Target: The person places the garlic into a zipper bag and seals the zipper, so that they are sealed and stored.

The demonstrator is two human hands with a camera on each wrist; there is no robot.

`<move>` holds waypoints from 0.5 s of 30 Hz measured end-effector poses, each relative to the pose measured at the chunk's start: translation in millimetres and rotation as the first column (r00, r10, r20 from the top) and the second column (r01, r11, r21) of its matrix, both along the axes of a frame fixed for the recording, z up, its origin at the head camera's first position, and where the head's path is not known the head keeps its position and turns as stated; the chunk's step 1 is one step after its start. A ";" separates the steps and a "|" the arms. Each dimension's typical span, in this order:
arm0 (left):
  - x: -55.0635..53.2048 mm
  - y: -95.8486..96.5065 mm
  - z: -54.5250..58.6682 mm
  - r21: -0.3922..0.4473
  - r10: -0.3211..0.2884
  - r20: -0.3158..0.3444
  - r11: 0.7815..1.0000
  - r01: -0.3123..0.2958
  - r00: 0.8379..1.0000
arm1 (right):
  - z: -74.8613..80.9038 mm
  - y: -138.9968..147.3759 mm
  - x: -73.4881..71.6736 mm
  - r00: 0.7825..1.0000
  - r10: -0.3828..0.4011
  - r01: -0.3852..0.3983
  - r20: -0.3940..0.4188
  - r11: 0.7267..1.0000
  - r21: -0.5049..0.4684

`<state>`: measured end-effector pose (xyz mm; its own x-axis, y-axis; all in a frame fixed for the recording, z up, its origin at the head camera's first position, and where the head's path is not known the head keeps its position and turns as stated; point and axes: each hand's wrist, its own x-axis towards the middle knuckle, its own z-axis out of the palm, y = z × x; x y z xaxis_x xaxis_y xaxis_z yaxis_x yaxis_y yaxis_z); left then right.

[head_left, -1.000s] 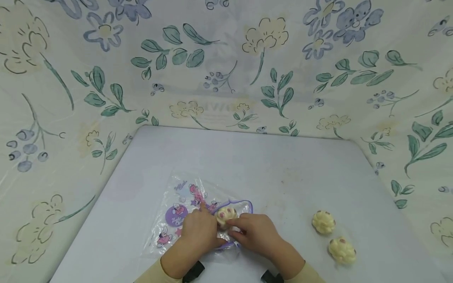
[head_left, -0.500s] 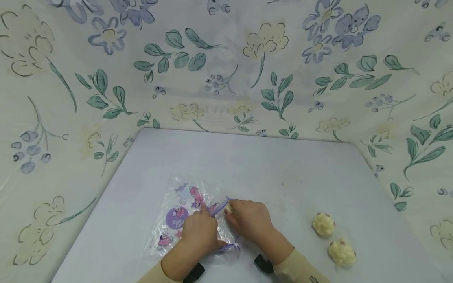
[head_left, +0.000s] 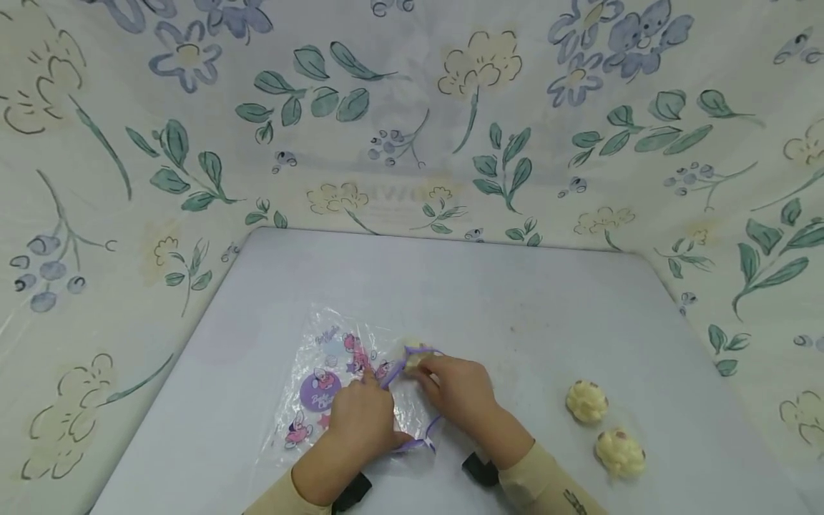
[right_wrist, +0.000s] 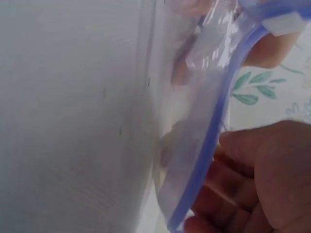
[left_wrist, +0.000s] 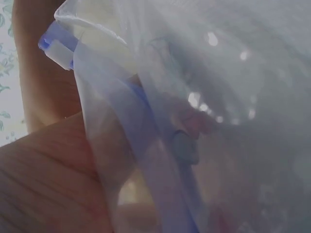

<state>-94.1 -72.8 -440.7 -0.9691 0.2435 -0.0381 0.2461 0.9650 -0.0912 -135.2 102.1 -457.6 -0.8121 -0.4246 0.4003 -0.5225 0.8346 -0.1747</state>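
Note:
A clear zip bag (head_left: 322, 365) with purple and pink cartoon prints lies on the table, its purple-edged mouth spread towards the right. My left hand (head_left: 362, 415) holds the bag by that mouth, index finger stretched over the print and thumb at the near end of the purple strip (right_wrist: 211, 131). At the far side of the mouth, the fingertips of my right hand (head_left: 460, 393) pinch a cream flower-shaped piece (head_left: 412, 350) at its near end. The purple edge crosses this piece. Through the plastic, the right wrist view shows it only dimly.
Two more cream flower-shaped pieces with reddish spots, a farther one (head_left: 586, 402) and a nearer one (head_left: 620, 453), lie on the white table (head_left: 515, 300) to the right. Behind the table hangs a floral sheet (head_left: 399, 107).
The cream flower-shaped piece has shifted away from me to the far side of the bag's mouth, the right hand moving with it. My left hand stays in place on the bag.

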 end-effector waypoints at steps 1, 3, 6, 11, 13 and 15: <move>0.5 -0.3 0.1 0.003 -0.003 -0.004 1.000 0.003 1.000 | -0.5 0.4 0.0 1.000 0.024 -0.024 0.020 1.000 0.012; 1.1 -1.0 -0.1 0.003 -0.009 -0.010 1.000 0.009 1.000 | -0.5 1.2 0.7 0.996 0.064 -0.066 0.065 0.997 0.033; 1.4 -1.2 -0.9 0.010 -0.007 -0.011 1.000 0.007 1.000 | 2.2 2.7 2.2 0.984 0.090 -0.100 0.152 0.993 0.058; 0.5 -1.3 -2.2 0.014 0.004 0.000 1.000 -0.004 1.000 | 13.9 19.6 8.2 0.956 0.145 -0.155 0.256 0.988 0.019; 0.0 -1.2 -2.1 0.009 0.006 0.003 1.000 -0.006 1.000 | 21.0 35.6 13.2 0.957 0.157 -0.147 0.243 0.987 -0.058; -0.9 -0.9 -1.6 0.004 0.008 0.004 1.000 -0.008 1.000 | 28.7 55.4 19.3 0.973 0.111 -0.085 0.202 0.987 -0.134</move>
